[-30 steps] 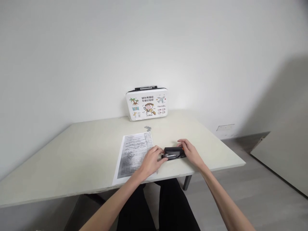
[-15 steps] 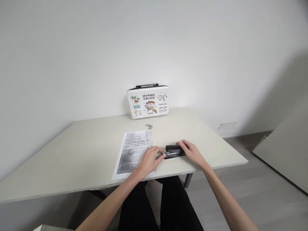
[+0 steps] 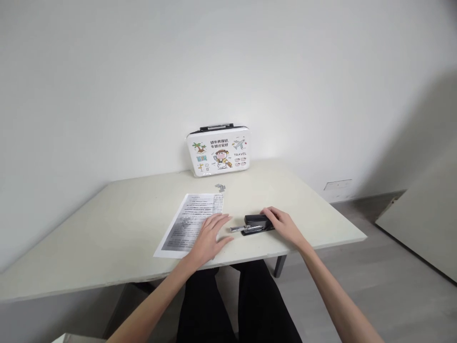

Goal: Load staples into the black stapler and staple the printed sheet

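A black stapler lies near the table's front edge, its silver staple tray sticking out to the left. My right hand is closed around the stapler's right end, thumb on top. Beside the protruding tray, my left hand is spread with fingers and thumb apart, holding nothing. It rests over the right part of a printed sheet of paper, hiding some of the text. Behind the sheet lie a few small grey staple strips.
A white cartoon travel case with a black handle stands against the wall at the back of the pale table. A wall plate is on the right, and a light panel stands beyond the table.
My left hand has let go of the stapler's tray and moved left, its fingers spreading. The tray now sticks out further. The sheet has shifted left and turned slightly; my right hand stays put.
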A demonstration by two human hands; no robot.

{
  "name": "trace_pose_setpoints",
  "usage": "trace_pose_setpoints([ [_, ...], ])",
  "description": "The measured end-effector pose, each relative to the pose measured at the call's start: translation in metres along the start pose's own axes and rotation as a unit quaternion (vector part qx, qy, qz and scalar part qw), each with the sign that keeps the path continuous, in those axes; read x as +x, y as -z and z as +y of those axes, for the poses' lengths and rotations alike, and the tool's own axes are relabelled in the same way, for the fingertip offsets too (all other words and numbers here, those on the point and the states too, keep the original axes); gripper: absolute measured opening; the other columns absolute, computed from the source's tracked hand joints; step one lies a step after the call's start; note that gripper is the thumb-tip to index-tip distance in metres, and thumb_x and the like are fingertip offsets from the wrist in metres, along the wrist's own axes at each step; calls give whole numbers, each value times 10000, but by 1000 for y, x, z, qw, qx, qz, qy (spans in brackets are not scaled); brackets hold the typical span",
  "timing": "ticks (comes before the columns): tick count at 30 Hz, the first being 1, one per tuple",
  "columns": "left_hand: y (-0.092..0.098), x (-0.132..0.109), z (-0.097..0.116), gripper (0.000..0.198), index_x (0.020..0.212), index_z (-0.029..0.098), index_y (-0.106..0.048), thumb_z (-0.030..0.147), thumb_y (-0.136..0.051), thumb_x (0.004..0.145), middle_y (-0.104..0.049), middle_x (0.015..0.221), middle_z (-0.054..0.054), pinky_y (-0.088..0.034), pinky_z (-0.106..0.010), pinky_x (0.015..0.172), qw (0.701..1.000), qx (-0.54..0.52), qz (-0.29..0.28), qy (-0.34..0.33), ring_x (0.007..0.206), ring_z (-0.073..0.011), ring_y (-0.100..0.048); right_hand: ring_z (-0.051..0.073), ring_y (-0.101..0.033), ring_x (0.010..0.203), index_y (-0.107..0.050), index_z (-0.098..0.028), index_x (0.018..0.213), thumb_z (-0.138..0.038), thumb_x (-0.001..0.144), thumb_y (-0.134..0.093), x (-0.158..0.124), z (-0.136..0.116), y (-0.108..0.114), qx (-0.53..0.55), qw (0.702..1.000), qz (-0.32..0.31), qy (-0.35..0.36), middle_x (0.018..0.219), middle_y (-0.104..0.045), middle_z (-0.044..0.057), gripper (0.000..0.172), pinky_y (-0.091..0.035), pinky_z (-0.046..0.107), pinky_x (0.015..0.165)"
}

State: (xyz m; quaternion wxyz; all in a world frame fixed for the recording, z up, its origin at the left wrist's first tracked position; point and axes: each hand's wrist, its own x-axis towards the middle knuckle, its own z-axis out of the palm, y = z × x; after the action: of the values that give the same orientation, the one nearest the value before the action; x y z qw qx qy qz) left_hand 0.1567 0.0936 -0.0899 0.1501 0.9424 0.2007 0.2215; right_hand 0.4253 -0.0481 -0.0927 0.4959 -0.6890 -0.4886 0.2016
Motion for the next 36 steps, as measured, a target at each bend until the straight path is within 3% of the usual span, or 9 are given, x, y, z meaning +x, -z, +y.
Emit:
trace_pose_setpoints([
  [2, 7, -6, -10, 646, 1613, 331, -396, 531, -594, 1031, -466, 1647, -47, -297, -492, 1274, 999, 27, -28, -3, 1571, -300, -324, 248, -632, 879, -729, -231, 903, -675, 994, -444, 1, 1, 0, -3, 1000, 1, 2, 929, -759, 42, 536, -456, 332, 779],
  [6, 19, -21, -33, 642, 1686, 350, -234, 532, -422, 1101, -330, 1725, -6, -137, -509, 1329, 993, 63, -102, 7, 1630, -272, -177, 244, -632, 880, -733, -233, 930, -667, 1004, -438, 2, 6, 0, 1, 1000, -8, 12, 935, -756, 41, 529, -464, 334, 791],
  [12, 23, -35, -39, 614, 1662, 340, -319, 571, -389, 1097, -375, 1701, -33, -109, -617, 1306, 986, 115, -97, 65, 1617, -325, -208, 241, -637, 936, -721, -243, 993, -636, 985, -528, 2, 16, 1, 16, 999, -22, 27, 1022, -755, 40, 438, -466, 339, 875],
  [17, 12, -7, -6, 684, 1645, 262, -355, 583, -504, 1060, -450, 1659, -92, -216, -517, 1310, 992, 110, -61, -24, 1579, -294, -330, 251, -647, 956, -722, -239, 987, -638, 984, -528, 3, 17, 2, 17, 999, -18, 20, 1042, -763, 50, 444, -471, 354, 904],
  [21, -1, 28, 21, 434, 1375, 230, -665, 505, -581, 1050, -717, 1366, -97, -411, -501, 1179, 992, 90, -69, -49, 1307, -297, -637, 252, -659, 951, -728, -231, 993, -651, 976, -528, 4, 16, 2, 18, 999, -14, 23, 1039, -769, 57, 466, -485, 354, 909],
  [23, -4, 37, 27, 295, 1207, 232, -748, 437, -603, 1051, -775, 1213, -72, -482, -467, 1078, 993, 80, -68, -46, 1176, -282, -696, 254, -664, 955, -731, -229, 997, -655, 974, -526, 4, 15, 2, 16, 999, -14, 24, 1039, -771, 60, 473, -491, 353, 906],
  [26, -3, 38, 27, 249, 1089, 227, -779, 413, -619, 1044, -791, 1137, -67, -510, -444, 1011, 995, 74, -48, -43, 1114, -282, -712, 253, -669, 957, -735, -231, 1000, -650, 972, -532, 3, 14, 2, 14, 1000, -10, 20, 1045, -774, 60, 466, -495, 350, 902],
  [31, 4, 30, 19, 299, 1099, 237, -781, 464, -594, 1049, -781, 1169, -82, -490, -446, 1034, 994, 83, -48, -50, 1178, -297, -686, 249, -680, 955, -739, -236, 995, -645, 976, -528, 2, 12, 2, 14, 1000, -11, 15, 1039, -779, 51, 461, -503, 350, 904],
  [36, 18, 53, -5, 400, 1176, 258, -751, 580, -562, 1031, -775, 1209, -51, -481, -421, 1041, 996, 81, -36, 8, 1175, -280, -680, 260, -699, 1036, -736, -254, 1059, -608, 924, -642, 0, 8, 4, 21, 999, -40, 22, 1094, -781, 46, 391, -519, 362, 934],
])
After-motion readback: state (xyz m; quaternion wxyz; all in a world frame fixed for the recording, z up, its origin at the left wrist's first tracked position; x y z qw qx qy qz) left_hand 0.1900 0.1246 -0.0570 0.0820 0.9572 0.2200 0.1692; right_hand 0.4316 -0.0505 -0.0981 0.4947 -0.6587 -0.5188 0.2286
